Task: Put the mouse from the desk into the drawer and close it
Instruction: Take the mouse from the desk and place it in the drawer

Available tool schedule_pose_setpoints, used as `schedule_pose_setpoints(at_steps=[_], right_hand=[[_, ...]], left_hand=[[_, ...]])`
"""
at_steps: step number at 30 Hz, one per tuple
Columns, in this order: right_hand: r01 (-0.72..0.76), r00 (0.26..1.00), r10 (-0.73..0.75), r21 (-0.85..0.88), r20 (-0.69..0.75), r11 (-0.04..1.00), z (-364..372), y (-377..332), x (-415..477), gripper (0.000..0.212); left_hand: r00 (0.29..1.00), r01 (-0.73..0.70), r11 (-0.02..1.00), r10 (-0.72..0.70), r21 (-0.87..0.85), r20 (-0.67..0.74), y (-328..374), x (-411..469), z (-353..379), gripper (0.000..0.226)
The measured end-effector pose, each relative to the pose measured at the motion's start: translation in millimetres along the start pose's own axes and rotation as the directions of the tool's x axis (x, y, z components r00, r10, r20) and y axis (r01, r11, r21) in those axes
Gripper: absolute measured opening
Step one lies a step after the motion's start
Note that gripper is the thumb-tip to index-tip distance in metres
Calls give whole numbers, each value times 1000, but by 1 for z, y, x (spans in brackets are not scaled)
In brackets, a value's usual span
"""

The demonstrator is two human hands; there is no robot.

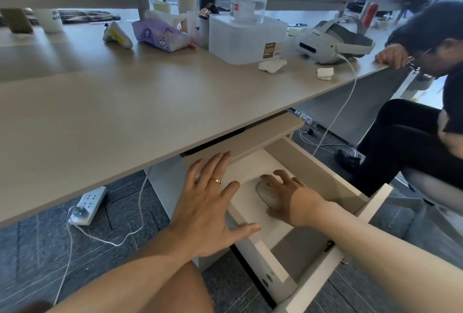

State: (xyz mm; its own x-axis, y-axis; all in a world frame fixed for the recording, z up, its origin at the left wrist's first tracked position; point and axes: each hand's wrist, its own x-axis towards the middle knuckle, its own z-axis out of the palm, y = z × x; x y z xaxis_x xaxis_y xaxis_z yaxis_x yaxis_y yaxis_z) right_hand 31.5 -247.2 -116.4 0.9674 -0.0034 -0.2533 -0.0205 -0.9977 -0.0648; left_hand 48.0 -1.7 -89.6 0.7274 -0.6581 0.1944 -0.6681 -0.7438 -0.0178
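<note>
Desk [155, 102]: a wide beige top filling the frame from 9 to 2 o'clock. Drawer [323, 177]: pulled out below the desk edge at 5 o'clock, pale inside, its white front panel nearest me. Seated person [411, 142]: at 3 o'clock in dark clothes, one hand resting on the desk's far edge. White storage box [246, 36]: at 12 o'clock on the desk, its brown label reading "PLASTIC"; the smaller print below is too fine to read; a clear round tub [248, 6] stands on its lid. White headset [330, 42]: at 1 o'clock, just right of the box, its cable trailing over the desk edge. Purple tissue pack [160, 34]: at 11 o'clock, printed with cartoon figures. White power strip [87, 205]: on the grey carpet at 8 o'clock. My left hand [213, 202]: spread flat, fingers wide, holding nothing, over the drawer's left wall. My right hand [290, 197]: inside the drawer, fingers curled over the mouse [269, 193]. The mouse, pale grey, lies on the drawer floor under my palm
</note>
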Motion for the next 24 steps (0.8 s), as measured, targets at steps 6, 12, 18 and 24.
schedule_pose_setpoints(at_steps=[6, 12, 18, 24], right_hand=[[16, 998, -18, 35, 67, 999, 2, 10, -7, 82], [6, 999, -5, -9, 46, 1000, -2, 7, -6, 78], [-9, 998, 7, 24, 70, 1000, -5, 7, -5, 80], [39, 971, 4, 176, -240, 984, -43, 14, -51, 81]], left_hand=[[1000, -4, 1000, 4, 0, -1, 1, 1, 0, 96], [1000, -4, 1000, 4, -6, -10, 1, 0, 0, 96], [1000, -3, 1000, 3, -6, -26, 1, 0, 2, 95], [1000, -18, 1000, 18, -18, -11, -1, -1, 2, 94]])
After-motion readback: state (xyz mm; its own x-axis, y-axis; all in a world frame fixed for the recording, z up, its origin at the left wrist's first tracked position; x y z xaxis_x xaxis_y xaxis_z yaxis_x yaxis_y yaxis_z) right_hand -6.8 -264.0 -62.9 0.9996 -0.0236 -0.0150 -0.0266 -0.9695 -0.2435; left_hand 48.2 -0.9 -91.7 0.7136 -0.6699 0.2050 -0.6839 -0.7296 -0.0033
